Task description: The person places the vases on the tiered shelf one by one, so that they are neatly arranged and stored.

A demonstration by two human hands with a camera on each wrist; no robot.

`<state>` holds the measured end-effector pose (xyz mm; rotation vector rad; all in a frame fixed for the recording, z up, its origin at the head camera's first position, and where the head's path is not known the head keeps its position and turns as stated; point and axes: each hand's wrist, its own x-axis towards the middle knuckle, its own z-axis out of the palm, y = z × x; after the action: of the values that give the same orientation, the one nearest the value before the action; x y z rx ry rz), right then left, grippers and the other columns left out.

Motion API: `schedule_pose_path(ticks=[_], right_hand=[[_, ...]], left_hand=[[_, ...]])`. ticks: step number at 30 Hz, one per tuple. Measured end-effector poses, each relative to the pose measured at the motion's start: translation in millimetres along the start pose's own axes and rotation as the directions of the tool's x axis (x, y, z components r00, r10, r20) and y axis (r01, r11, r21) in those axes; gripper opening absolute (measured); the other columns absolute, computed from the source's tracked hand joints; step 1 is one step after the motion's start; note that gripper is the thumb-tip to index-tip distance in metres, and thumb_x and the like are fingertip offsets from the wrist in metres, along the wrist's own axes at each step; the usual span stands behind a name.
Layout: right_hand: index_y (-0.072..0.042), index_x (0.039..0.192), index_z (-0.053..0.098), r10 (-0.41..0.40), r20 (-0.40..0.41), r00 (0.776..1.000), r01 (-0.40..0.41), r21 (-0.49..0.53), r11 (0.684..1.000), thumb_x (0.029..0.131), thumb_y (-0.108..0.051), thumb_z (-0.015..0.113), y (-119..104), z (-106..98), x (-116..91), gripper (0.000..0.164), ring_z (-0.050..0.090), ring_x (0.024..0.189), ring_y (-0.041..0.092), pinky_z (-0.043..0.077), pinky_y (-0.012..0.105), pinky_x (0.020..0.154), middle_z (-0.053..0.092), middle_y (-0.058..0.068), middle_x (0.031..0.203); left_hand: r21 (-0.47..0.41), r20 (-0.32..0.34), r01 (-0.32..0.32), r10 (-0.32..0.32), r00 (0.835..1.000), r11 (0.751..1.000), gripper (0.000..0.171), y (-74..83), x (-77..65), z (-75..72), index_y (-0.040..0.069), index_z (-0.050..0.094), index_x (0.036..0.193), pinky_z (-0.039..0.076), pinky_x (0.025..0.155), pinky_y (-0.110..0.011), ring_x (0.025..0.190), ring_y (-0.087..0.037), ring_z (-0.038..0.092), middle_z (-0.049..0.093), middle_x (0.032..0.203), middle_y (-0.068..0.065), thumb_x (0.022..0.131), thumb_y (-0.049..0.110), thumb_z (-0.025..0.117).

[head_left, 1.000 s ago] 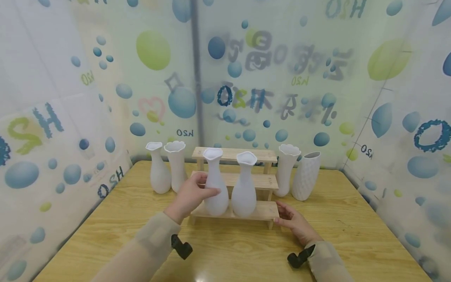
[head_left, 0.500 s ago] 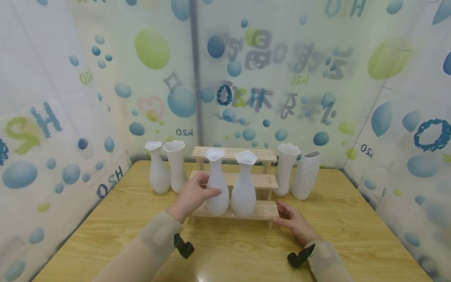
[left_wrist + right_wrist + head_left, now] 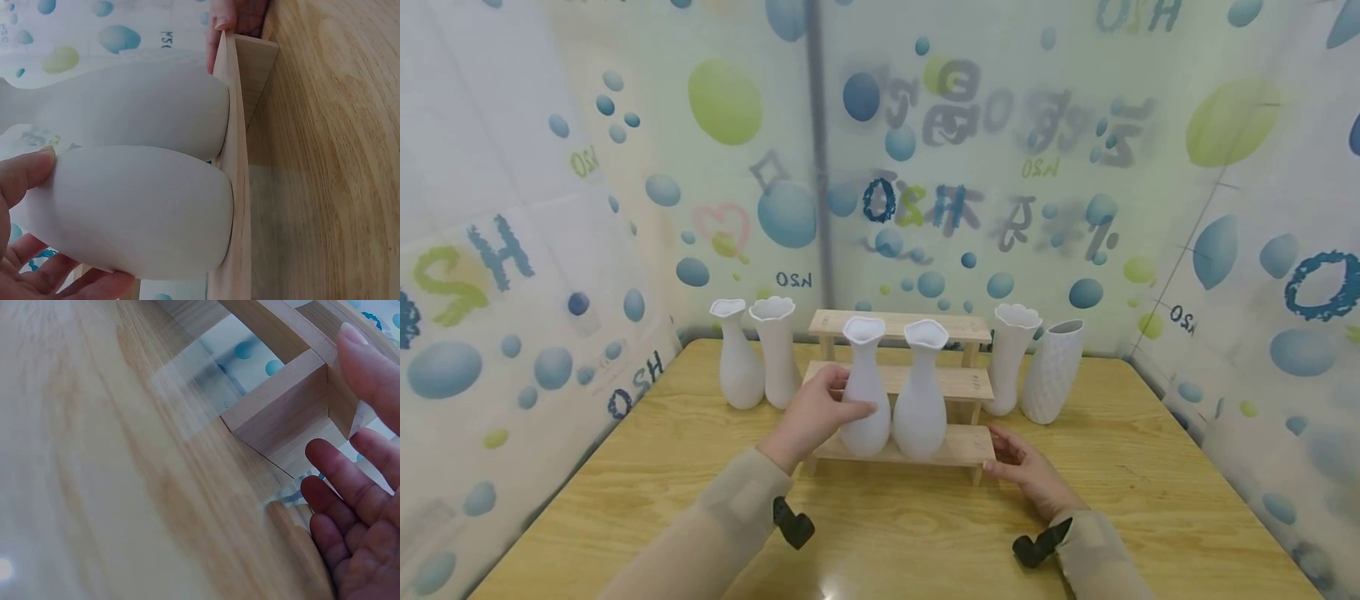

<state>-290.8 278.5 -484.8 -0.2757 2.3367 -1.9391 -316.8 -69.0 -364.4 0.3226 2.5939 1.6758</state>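
Observation:
My left hand (image 3: 805, 417) holds a white vase (image 3: 867, 417) around its lower body, thumb in front and fingers behind. The vase is upright on the bottom step of a three-tier wooden stand (image 3: 966, 442); in the left wrist view its base (image 3: 215, 219) meets the board. Just right of it on that step is a second white vase (image 3: 920, 417) of the same bulbous shape with a wavy rim. My right hand (image 3: 1033, 479) holds the step's right end between thumb and index finger, and the other fingers (image 3: 337, 469) curl loosely beside it.
On the wooden table (image 3: 880, 542), left of the stand, are a bulbous white vase (image 3: 741, 375) and a scalloped white vase (image 3: 778, 358). To the right stand another scalloped vase (image 3: 1009, 367) and a textured slant-topped vase (image 3: 1052, 375). Patterned curtains (image 3: 737, 167) enclose the table.
My left hand has shifted the held vase slightly right along the bottom step, nearer to the second vase. The right hand stays at the stand's end.

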Motion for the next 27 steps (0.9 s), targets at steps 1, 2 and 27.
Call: schedule_pose_path(ticks=[1, 2, 27], right_hand=[[0.003, 0.148, 0.028, 0.000, -0.001, 1.000, 0.000, 0.000, 1.000, 0.088, -0.011, 0.069, -0.1, -0.2, 0.0, 0.074, 0.049, 0.119, 0.030, 0.043, 0.029, 0.093, 0.047, 0.027, 0.136], [0.003, 0.148, 0.028, -0.001, -0.001, 1.000, 0.001, 0.001, 1.000, 0.088, -0.010, 0.069, -0.2, -0.3, 0.1, 0.074, 0.049, 0.119, 0.030, 0.043, 0.029, 0.093, 0.047, 0.028, 0.136], [0.004, 0.148, 0.028, -0.005, -0.010, 1.000, 0.005, -0.016, 1.000, 0.088, -0.011, 0.069, -0.4, 0.9, -0.6, 0.074, 0.048, 0.121, 0.033, 0.042, 0.029, 0.094, 0.048, 0.027, 0.134]], left_hand=[[0.003, -0.001, 0.000, 0.000, 1.000, 1.000, 0.054, -0.4, 0.0, 0.0, 0.017, 0.057, 0.120, 0.049, 0.088, -0.047, 0.103, -0.023, 0.058, 0.061, 0.114, -0.003, 0.075, 0.035, 0.082], [0.007, -0.002, -0.002, 0.002, 1.000, 1.000, 0.055, -0.7, -0.1, 0.0, 0.017, 0.057, 0.120, 0.049, 0.088, -0.047, 0.103, -0.022, 0.058, 0.061, 0.114, -0.003, 0.075, 0.036, 0.082], [0.038, 0.084, -0.001, -0.002, 0.996, 0.999, 0.068, -33.4, 2.8, -46.3, 0.008, 0.049, 0.136, 0.042, 0.097, -0.054, 0.124, -0.034, 0.047, 0.049, 0.139, -0.014, 0.084, 0.044, 0.073]])
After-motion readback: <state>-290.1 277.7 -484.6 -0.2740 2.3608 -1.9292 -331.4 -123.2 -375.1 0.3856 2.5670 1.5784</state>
